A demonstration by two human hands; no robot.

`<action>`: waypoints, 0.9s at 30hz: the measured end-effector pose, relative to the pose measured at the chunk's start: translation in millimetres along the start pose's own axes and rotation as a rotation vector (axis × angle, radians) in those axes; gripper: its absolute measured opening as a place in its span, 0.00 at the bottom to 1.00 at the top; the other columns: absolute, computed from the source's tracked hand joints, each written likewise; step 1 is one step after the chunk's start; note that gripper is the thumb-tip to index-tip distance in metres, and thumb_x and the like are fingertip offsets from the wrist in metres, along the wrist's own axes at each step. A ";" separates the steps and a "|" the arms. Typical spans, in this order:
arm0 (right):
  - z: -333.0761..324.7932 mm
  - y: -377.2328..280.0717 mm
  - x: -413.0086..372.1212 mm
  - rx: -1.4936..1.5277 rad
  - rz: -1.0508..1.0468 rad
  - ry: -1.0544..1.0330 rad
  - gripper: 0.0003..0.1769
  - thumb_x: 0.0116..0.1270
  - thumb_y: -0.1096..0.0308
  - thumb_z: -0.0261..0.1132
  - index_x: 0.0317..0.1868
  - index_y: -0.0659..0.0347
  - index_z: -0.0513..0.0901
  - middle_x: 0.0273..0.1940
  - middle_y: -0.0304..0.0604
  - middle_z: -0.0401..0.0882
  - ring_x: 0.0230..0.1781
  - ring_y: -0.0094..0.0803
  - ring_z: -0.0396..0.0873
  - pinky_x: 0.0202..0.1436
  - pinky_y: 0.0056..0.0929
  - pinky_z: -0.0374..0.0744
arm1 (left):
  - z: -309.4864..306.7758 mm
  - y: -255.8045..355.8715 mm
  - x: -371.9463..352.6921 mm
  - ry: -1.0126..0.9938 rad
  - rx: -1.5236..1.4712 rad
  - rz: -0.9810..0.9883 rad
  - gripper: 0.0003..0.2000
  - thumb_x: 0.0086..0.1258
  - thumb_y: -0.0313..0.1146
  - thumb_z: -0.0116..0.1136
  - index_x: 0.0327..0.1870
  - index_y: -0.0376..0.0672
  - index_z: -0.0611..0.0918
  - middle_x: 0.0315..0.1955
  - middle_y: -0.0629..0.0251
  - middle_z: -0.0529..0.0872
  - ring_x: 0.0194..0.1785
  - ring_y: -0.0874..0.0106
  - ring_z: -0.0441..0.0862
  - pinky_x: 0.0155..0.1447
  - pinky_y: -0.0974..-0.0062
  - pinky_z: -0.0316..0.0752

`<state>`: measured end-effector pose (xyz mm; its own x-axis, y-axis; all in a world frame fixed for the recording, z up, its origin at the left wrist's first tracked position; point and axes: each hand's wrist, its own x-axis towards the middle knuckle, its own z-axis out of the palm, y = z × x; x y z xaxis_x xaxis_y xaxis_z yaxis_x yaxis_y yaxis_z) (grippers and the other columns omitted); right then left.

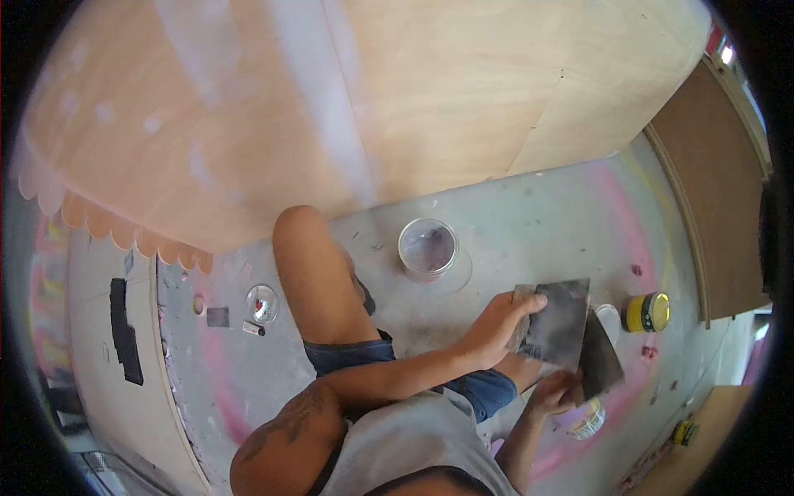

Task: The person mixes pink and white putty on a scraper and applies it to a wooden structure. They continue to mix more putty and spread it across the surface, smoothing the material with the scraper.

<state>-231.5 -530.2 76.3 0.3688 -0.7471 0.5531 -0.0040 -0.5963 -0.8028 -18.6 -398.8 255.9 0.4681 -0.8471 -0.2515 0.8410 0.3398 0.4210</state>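
Observation:
My left hand (500, 331) reaches across my body to the right, fingers closed on the edge of a flat grey putty scraper (566, 326) with smears on its blade. Lower down, my right hand (554, 393) grips a second, darker putty scraper (600, 362), slightly bent. The two blades overlap in this view, the left one in front. Ahead of me on the floor stands an open tin (428, 248) with pale greyish-lilac paste inside and on its walls.
A plywood wall (463, 99) with whitish filled strips rises in front. On the right are a yellow-black tin (647, 312) and a brown panel (707, 182). A clear round lid or dish (262, 304) lies left of my leg. A tub (585, 420) stands behind my right hand.

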 end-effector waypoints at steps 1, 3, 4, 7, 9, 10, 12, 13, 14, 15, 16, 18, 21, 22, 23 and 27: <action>-9.4 10.7 -6.9 0.035 -0.027 0.022 0.18 0.69 0.76 0.58 0.56 0.75 0.68 0.58 0.57 0.77 0.53 0.43 0.79 0.56 0.45 0.78 | -1.7 -3.6 2.8 0.001 0.006 0.009 0.17 0.73 0.38 0.56 0.51 0.32 0.79 0.43 0.62 0.84 0.44 0.74 0.82 0.51 0.73 0.78; 2.2 8.2 1.4 0.000 0.012 0.103 0.18 0.68 0.75 0.58 0.56 0.75 0.69 0.56 0.57 0.78 0.52 0.43 0.79 0.55 0.44 0.78 | 5.1 -1.6 1.3 0.029 0.097 0.036 0.16 0.72 0.38 0.56 0.49 0.33 0.80 0.42 0.62 0.85 0.44 0.74 0.83 0.51 0.72 0.79; 5.5 4.5 9.2 -0.007 0.100 0.134 0.18 0.68 0.75 0.59 0.56 0.74 0.69 0.56 0.57 0.78 0.51 0.42 0.79 0.54 0.43 0.78 | 1.6 8.4 -5.4 -0.004 0.517 0.008 0.17 0.74 0.41 0.55 0.48 0.32 0.81 0.38 0.65 0.85 0.43 0.77 0.81 0.49 0.74 0.77; -2.5 -13.7 23.4 0.058 0.267 0.240 0.19 0.68 0.74 0.60 0.56 0.74 0.69 0.54 0.56 0.78 0.49 0.42 0.79 0.51 0.42 0.78 | 2.9 12.5 -15.9 -0.076 0.603 0.092 0.19 0.75 0.44 0.52 0.46 0.31 0.81 0.35 0.68 0.84 0.41 0.77 0.79 0.47 0.73 0.75; 0.6 -16.6 18.2 0.054 0.258 0.241 0.20 0.67 0.73 0.60 0.56 0.74 0.70 0.53 0.55 0.79 0.47 0.41 0.79 0.50 0.41 0.78 | 5.6 11.1 -15.2 -0.020 0.316 0.020 0.20 0.75 0.44 0.52 0.46 0.31 0.81 0.35 0.69 0.84 0.41 0.78 0.78 0.48 0.75 0.74; 5.7 -15.7 14.1 0.049 0.240 0.225 0.20 0.67 0.72 0.60 0.56 0.74 0.70 0.52 0.55 0.79 0.46 0.41 0.79 0.49 0.41 0.78 | 4.8 8.5 -11.5 0.008 0.363 0.036 0.20 0.75 0.44 0.53 0.46 0.31 0.81 0.36 0.68 0.84 0.42 0.78 0.78 0.49 0.75 0.74; 16.6 -19.2 16.3 0.050 0.238 0.197 0.20 0.67 0.71 0.61 0.56 0.73 0.70 0.51 0.54 0.79 0.45 0.40 0.79 0.47 0.40 0.78 | 2.8 4.0 -9.7 -0.006 0.320 0.059 0.20 0.75 0.44 0.54 0.49 0.31 0.80 0.40 0.65 0.84 0.44 0.78 0.78 0.50 0.73 0.75; 18.3 -22.0 19.7 0.061 0.262 0.198 0.21 0.67 0.71 0.61 0.56 0.73 0.70 0.51 0.54 0.79 0.44 0.40 0.79 0.46 0.40 0.78 | 0.5 2.8 -12.4 -0.016 0.332 0.068 0.20 0.75 0.44 0.54 0.49 0.31 0.80 0.40 0.65 0.84 0.44 0.78 0.78 0.50 0.73 0.75; 19.4 -24.7 22.7 0.072 0.291 0.205 0.21 0.66 0.70 0.62 0.56 0.73 0.70 0.50 0.54 0.79 0.43 0.40 0.79 0.45 0.39 0.78 | -0.3 7.7 -17.8 -0.022 0.492 0.072 0.20 0.75 0.44 0.54 0.50 0.31 0.79 0.41 0.65 0.84 0.45 0.77 0.79 0.51 0.73 0.75; 19.0 -27.6 24.7 0.085 0.318 0.214 0.21 0.66 0.70 0.62 0.56 0.73 0.71 0.49 0.54 0.80 0.42 0.40 0.79 0.45 0.39 0.78 | 1.4 12.2 -19.2 -0.027 0.656 0.083 0.20 0.75 0.44 0.54 0.50 0.32 0.79 0.41 0.64 0.84 0.46 0.76 0.79 0.52 0.72 0.76; 16.9 -30.1 24.7 0.096 0.334 0.217 0.21 0.66 0.70 0.62 0.56 0.73 0.71 0.49 0.53 0.80 0.42 0.40 0.79 0.44 0.38 0.78 | 7.2 11.8 -20.5 -0.022 0.419 0.113 0.20 0.74 0.43 0.56 0.51 0.31 0.78 0.42 0.64 0.83 0.46 0.75 0.80 0.53 0.73 0.76; 17.3 -35.6 20.4 0.095 0.348 0.200 0.22 0.66 0.69 0.63 0.56 0.73 0.71 0.48 0.53 0.80 0.40 0.39 0.79 0.42 0.38 0.78 | 3.8 10.0 -13.7 0.018 0.242 0.061 0.21 0.74 0.43 0.56 0.52 0.31 0.78 0.42 0.63 0.83 0.47 0.74 0.80 0.54 0.73 0.76; 24.9 -41.7 15.5 0.091 0.348 0.176 0.23 0.65 0.67 0.64 0.56 0.72 0.72 0.46 0.52 0.81 0.38 0.38 0.79 0.40 0.36 0.78 | 2.7 0.2 -11.1 0.045 0.116 -0.002 0.22 0.74 0.43 0.56 0.54 0.29 0.77 0.45 0.60 0.83 0.49 0.71 0.81 0.54 0.73 0.77; 26.5 -44.1 15.9 0.100 0.354 0.179 0.23 0.65 0.67 0.64 0.56 0.72 0.72 0.45 0.52 0.81 0.37 0.38 0.79 0.39 0.36 0.78 | 0.0 0.5 -14.5 0.002 0.286 0.012 0.22 0.74 0.44 0.55 0.54 0.29 0.77 0.45 0.59 0.83 0.49 0.71 0.82 0.54 0.73 0.77; 27.0 -45.5 16.7 0.105 0.363 0.178 0.23 0.65 0.66 0.64 0.56 0.72 0.72 0.45 0.51 0.81 0.36 0.38 0.79 0.38 0.36 0.78 | 1.4 1.1 -18.9 -0.037 0.449 0.026 0.22 0.75 0.44 0.55 0.54 0.30 0.76 0.45 0.58 0.83 0.49 0.70 0.82 0.54 0.72 0.77; 28.4 -56.1 20.7 0.109 0.376 0.162 0.24 0.64 0.65 0.66 0.56 0.71 0.73 0.42 0.50 0.82 0.33 0.37 0.79 0.35 0.34 0.79 | 8.2 1.9 -12.8 0.061 0.042 -0.007 0.21 0.75 0.45 0.55 0.54 0.33 0.78 0.41 0.64 0.84 0.42 0.77 0.81 0.50 0.75 0.78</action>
<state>-197.2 -503.9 126.5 0.2094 -0.9484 0.2380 -0.0085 -0.2452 -0.9694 -25.2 -390.6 267.0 0.4785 -0.8228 -0.3066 0.8332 0.3152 0.4543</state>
